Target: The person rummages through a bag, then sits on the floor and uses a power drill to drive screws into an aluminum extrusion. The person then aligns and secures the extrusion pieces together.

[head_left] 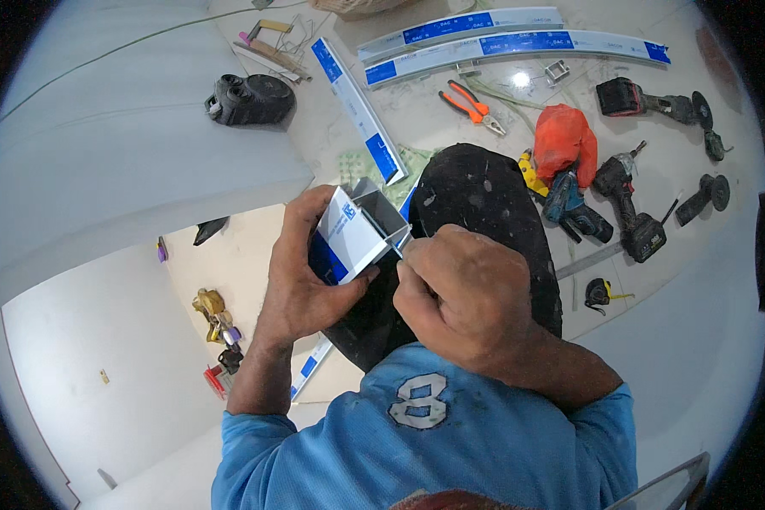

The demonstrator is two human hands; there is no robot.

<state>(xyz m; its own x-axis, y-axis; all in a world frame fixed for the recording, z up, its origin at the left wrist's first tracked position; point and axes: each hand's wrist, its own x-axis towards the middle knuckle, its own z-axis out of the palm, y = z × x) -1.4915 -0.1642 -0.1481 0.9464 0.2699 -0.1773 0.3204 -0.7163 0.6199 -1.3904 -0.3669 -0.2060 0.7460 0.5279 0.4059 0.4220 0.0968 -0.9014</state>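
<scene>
My left hand is wrapped round a metal profile covered in white and blue film, held above my lap. Its hollow, box-shaped end faces up and to the right. My right hand is closed in a fist against the near right corner of that end. A thin, light-coloured sliver shows between the fist and the corner; I cannot make out whether it is a tool or part of the profile. My black-trousered knee is just beyond the right hand.
Film-covered profiles lie at the back, another profile nearer. Orange-handled pliers, an angle grinder, a cordless driver, an orange bag and a tape measure lie right. A black case-like object stands left.
</scene>
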